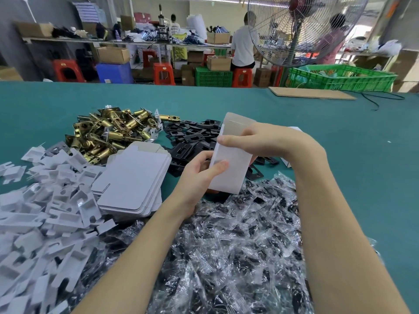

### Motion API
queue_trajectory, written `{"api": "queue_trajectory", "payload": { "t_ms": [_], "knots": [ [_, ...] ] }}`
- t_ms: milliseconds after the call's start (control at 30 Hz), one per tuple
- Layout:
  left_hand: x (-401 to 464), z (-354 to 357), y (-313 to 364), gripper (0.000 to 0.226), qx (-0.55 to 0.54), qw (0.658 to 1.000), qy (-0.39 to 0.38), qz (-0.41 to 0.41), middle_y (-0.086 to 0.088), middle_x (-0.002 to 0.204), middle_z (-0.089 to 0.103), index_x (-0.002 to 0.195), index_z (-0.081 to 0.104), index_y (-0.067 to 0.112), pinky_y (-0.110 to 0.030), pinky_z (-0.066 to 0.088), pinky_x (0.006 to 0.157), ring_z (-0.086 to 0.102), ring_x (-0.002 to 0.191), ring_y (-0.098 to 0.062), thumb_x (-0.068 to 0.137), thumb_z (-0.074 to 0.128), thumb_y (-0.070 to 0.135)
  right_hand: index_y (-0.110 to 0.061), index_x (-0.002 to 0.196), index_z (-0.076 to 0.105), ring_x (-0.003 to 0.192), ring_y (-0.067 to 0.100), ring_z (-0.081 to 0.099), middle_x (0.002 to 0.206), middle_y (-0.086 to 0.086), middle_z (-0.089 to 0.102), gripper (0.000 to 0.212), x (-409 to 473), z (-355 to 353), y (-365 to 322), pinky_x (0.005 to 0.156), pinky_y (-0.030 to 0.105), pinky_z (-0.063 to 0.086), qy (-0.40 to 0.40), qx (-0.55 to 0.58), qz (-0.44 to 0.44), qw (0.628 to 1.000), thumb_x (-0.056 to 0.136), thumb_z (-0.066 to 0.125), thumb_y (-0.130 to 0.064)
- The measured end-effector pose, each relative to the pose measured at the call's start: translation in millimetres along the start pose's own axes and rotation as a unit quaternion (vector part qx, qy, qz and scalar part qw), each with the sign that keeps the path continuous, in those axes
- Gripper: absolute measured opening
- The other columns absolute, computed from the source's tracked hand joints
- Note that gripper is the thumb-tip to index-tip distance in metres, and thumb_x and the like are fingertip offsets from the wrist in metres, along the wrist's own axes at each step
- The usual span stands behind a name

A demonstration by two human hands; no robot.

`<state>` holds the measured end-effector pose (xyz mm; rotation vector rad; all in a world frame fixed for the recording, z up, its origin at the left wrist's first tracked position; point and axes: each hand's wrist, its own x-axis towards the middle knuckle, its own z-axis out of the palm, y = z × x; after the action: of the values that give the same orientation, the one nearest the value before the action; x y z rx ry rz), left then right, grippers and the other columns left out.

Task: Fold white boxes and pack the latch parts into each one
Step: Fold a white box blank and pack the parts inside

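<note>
The teal desk (pixel 340 155) carries everything; clear bagged parts (pixel 238 245) heap beneath both hands; flat white boxes (pixel 133 177) stack left of them, brass latches (pixel 113 132) beyond; the left hand (pixel 199 173) and right hand (pixel 267 141) together grasp a half-folded white box (pixel 231 168), raised above the desk.

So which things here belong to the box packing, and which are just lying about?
Job: white box in both hands (left hand, right hand), flat boxes, brass latches, black plates, bagged screws, white inserts.
Lying about: cardboard sheet, green crate, fan.
</note>
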<state>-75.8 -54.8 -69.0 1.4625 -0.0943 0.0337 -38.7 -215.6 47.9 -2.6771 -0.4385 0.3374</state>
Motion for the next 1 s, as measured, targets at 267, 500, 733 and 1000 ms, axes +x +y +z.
{"api": "queue_trajectory", "payload": {
  "t_ms": [267,500,733,1000],
  "knots": [
    [0,0,2,0.036,-0.001,1.0,0.019,-0.01,0.002,0.107,0.075,0.116,0.066,0.023,-0.025,0.058,0.065,0.072,0.089,-0.009,0.085,0.075,0.038,-0.028,0.086,0.067,0.064,0.002,0.056,0.071,-0.014,0.061,0.019,2,-5,7,0.06,0.025,0.039,0.058,0.002,-0.089,0.994,0.095,0.067,-0.045],
    [2,-1,-1,0.022,0.0,0.999,0.031,-0.013,0.001,0.104,0.075,0.114,0.066,0.021,-0.027,0.06,0.065,0.072,0.083,-0.005,0.095,0.07,0.029,-0.011,0.104,0.072,0.089,0.022,0.065,0.101,0.01,0.073,0.037,2,-4,4,0.081,0.038,0.052,0.064,-0.06,-0.067,0.994,0.096,0.061,-0.045],
    [5,-2,-1,0.026,-0.059,0.994,0.088,-0.034,-0.001,0.114,0.071,0.12,0.061,0.019,-0.034,0.063,0.069,0.07,0.102,-0.019,0.097,0.067,0.026,-0.03,0.095,0.072,0.086,0.0,0.064,0.093,-0.015,0.073,0.012,0,-8,12,0.08,0.021,0.052,0.256,0.066,-0.095,0.96,0.094,0.061,-0.029],
    [6,-4,1,0.03,-0.102,0.988,0.107,-0.042,-0.006,0.123,0.069,0.126,0.058,0.017,-0.037,0.062,0.071,0.069,0.109,-0.026,0.098,0.065,0.025,-0.037,0.098,0.075,0.089,0.006,0.066,0.098,-0.016,0.07,0.024,14,27,36,0.084,0.032,0.051,-0.102,-0.116,0.08,0.985,0.078,0.084,-0.049]
  ]
}}
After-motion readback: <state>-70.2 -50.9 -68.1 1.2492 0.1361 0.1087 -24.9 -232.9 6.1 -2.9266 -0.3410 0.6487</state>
